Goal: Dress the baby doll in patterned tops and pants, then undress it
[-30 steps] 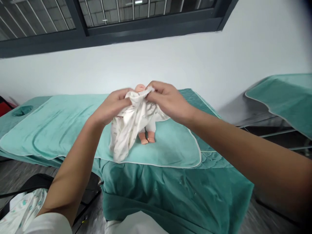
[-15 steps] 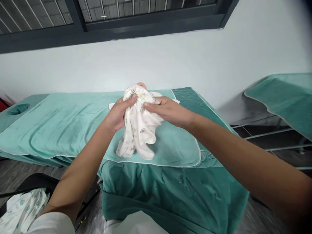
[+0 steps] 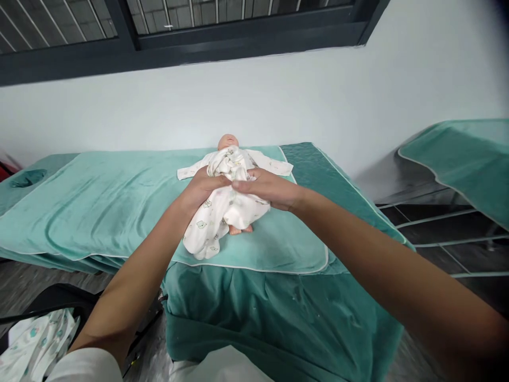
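A baby doll (image 3: 228,141) lies on its back on a light green towel (image 3: 286,244), head toward the wall, in a white long-sleeved top (image 3: 270,162) with both sleeves spread sideways. Over its middle hangs a bunched white printed baby garment (image 3: 210,223); whether it is separate from the top I cannot tell. My left hand (image 3: 202,188) grips the garment's left side, thumb on top. From the right, my right hand (image 3: 270,188) pinches the gathered cloth, its thumb nearly meeting the left one. The doll's feet (image 3: 240,229) show below the cloth; its legs are covered.
The bed (image 3: 99,201) has green covers and stands against a white wall (image 3: 246,101) below a dark window frame (image 3: 246,40). At lower left, printed cloth (image 3: 40,339) lies on a black chair (image 3: 59,294). Another green-covered surface (image 3: 469,159) and metal rails are at right.
Both hands have come lower and closer together with the garment. The doll's head, left sleeve and feet now show, where the raised cloth hid most of them before.
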The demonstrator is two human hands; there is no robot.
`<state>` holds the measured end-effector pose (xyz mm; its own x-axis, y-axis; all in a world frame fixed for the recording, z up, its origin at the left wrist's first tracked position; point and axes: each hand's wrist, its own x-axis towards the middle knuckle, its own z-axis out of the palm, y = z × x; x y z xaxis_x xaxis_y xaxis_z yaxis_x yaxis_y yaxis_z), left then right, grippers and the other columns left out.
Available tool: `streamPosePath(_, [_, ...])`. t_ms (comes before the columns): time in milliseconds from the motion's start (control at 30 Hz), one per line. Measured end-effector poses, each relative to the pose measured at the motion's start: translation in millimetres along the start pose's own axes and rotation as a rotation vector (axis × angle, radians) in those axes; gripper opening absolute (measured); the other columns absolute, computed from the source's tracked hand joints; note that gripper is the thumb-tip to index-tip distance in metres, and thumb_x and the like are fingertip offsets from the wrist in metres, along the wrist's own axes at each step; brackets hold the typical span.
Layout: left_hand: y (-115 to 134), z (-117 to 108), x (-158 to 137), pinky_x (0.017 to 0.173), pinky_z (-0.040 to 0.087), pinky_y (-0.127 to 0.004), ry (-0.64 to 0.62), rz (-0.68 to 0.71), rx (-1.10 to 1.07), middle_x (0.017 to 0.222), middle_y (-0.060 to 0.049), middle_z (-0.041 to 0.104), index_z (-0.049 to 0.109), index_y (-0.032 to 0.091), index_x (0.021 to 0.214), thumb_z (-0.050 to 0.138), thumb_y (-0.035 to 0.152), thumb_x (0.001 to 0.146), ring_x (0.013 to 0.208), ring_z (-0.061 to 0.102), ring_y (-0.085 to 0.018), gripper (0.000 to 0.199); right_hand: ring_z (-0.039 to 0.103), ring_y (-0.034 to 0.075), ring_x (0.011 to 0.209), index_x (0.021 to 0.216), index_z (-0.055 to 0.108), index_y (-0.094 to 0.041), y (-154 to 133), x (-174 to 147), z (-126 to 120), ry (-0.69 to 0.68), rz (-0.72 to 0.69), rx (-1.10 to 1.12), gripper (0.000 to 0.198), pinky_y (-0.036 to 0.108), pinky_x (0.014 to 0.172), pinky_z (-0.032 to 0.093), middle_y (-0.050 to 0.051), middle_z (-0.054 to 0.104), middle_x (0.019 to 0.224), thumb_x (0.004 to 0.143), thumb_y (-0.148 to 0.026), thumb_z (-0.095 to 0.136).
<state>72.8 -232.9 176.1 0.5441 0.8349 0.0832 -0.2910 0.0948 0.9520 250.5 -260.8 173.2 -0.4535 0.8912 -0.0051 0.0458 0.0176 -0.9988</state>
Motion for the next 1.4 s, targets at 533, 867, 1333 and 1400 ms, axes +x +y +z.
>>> streamPosePath(533, [-8.0,-19.9,14.5,0.090,0.058,-0.040,-0.029,0.029,-0.100,0.099,-0.010,0.078,0.070,0.014,0.111,0.084,0.038,0.072,0.099,0.074,-0.030,0.048,0.072,0.024,0.084,0.106,0.070,-0.017,0.9,13.9,2.9,0.131,-0.102,0.248,0.045,0.035,0.072,0.059,0.009,0.076,0.094,0.076,-0.049,0.081])
streamPosePath(867, [-26.7,-36.0,22.8,0.078,0.060,-0.037,-0.167,-0.094,0.034,0.095,-0.012,0.078,0.072,0.014,0.112,0.087,0.041,0.069,0.090,0.075,-0.031,0.053,0.070,0.026,0.105,0.108,0.072,-0.021,23.1,24.5,-16.9,0.261,-0.205,0.296,0.045,0.040,0.093,0.056,0.005,0.077,0.104,0.076,-0.052,0.079])
streamPosePath(1333, [-46.5,-23.6,36.3,0.099,0.055,-0.043,0.044,-0.043,-0.290,0.109,-0.011,0.077,0.064,0.017,0.130,0.077,0.043,0.079,0.109,0.072,-0.030,0.059,0.069,0.027,0.109,0.114,0.071,-0.023,34.9,21.7,-23.2,0.114,-0.110,0.321,0.051,0.040,0.095,0.056,0.007,0.075,0.114,0.072,-0.049,0.083])
streamPosePath(1400, [-54.3,-25.3,40.0,0.098,0.055,-0.042,0.031,-0.085,-0.297,0.107,-0.012,0.077,0.065,0.015,0.128,0.079,0.041,0.078,0.106,0.073,-0.029,0.058,0.071,0.026,0.103,0.114,0.071,-0.020,42.3,23.2,-32.7,0.107,-0.090,0.319,0.053,0.038,0.094,0.057,0.008,0.076,0.111,0.068,-0.041,0.087])
